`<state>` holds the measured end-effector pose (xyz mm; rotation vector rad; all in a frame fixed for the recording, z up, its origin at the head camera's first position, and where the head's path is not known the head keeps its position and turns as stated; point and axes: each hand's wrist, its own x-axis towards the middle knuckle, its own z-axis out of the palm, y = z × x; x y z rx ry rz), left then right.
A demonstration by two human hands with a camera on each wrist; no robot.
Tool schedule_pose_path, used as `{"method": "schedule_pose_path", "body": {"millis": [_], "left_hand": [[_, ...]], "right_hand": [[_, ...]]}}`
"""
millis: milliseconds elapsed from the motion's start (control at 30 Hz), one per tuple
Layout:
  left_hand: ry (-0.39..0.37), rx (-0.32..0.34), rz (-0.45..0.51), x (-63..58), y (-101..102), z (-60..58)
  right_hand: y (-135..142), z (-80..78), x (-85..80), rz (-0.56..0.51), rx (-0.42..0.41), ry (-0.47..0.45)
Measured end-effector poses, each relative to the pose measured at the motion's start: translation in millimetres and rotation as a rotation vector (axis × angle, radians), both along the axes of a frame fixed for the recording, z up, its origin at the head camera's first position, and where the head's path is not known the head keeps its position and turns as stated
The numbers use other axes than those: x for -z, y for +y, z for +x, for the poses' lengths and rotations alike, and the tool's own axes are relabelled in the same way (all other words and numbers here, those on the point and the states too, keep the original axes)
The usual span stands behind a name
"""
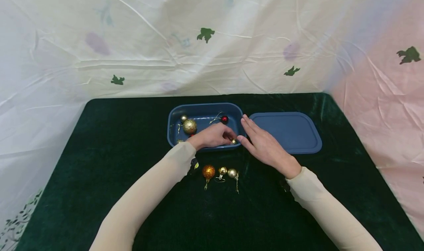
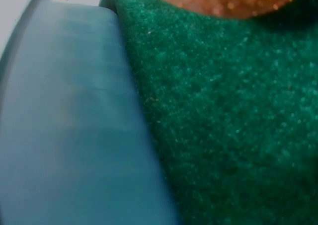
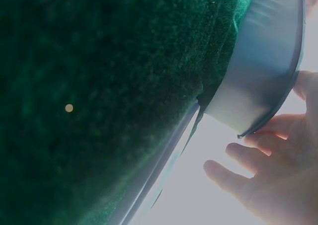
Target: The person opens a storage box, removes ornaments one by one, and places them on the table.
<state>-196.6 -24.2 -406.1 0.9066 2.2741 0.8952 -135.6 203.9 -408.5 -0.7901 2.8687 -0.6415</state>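
My left hand (image 1: 216, 135) reaches over the front rim into a blue rectangular box (image 1: 205, 105). Its curled fingers hold a small shiny gold bauble (image 1: 233, 141) in the box's front right corner; the thumb is mostly hidden. With fingers straight, my right hand (image 1: 265, 146) touches the box's right end, and the right wrist view shows its fingertips (image 3: 263, 140) at the rim. Inside the box lie a glittery gold bauble (image 1: 190, 126), a small gold one (image 1: 183, 118) and a dark red one (image 1: 224, 119). Some contents are hidden behind my left wrist.
On the dark green cloth (image 1: 205, 214), in front of the box, lie an orange glitter bauble (image 1: 208, 172), a shiny gold one (image 1: 222, 170) and a pale gold one (image 1: 232, 173). A flat blue lid (image 1: 286, 131) lies right of the box. Patterned fabric hangs behind the table.
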Motion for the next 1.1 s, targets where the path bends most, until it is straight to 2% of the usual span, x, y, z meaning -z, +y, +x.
{"method": "schedule_pose_path", "body": {"millis": [333,700,1100], "left_hand": [[0.017,-0.159,0.089,-13.8,-16.1,9.2],[0.034,-0.257,0.200,-26.9,-39.6,17.6],[0.069,-0.343,0.301,-42.1,-71.6,42.4]], "right_hand": [[0.5,0.1,-0.3,0.006,0.004,-0.021],[3.2,-3.6,0.8,0.009,0.010,-0.029],[3.7,-3.9,0.5,0.012,0.021,-0.032]]}}
